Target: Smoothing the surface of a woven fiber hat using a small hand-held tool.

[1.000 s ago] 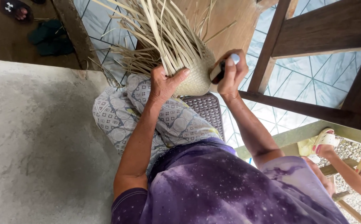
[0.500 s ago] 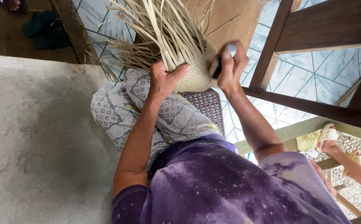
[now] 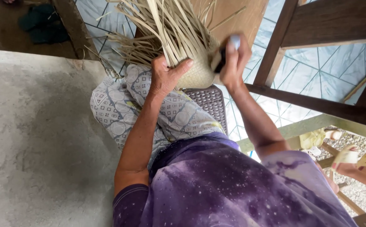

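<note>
Right hand (image 3: 235,63) shifted up the pale woven basket (image 3: 197,73) — loose strips fanning, left hand (image 3: 166,77) gripping

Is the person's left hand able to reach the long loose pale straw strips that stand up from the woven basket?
Probably yes. The left hand already grips the pale woven straw basket just under the long loose straw strips, and nothing lies between them. The right hand stays at the other side.

Single view, head-worn. Looks steeply down over wearer's chest and lap, facing forward toward tiled floor (image 3: 326,67). Close range: left hand (image 3: 164,77) and right hand (image 3: 233,63) in upper centre of frame. No second view, no shared area.
</note>
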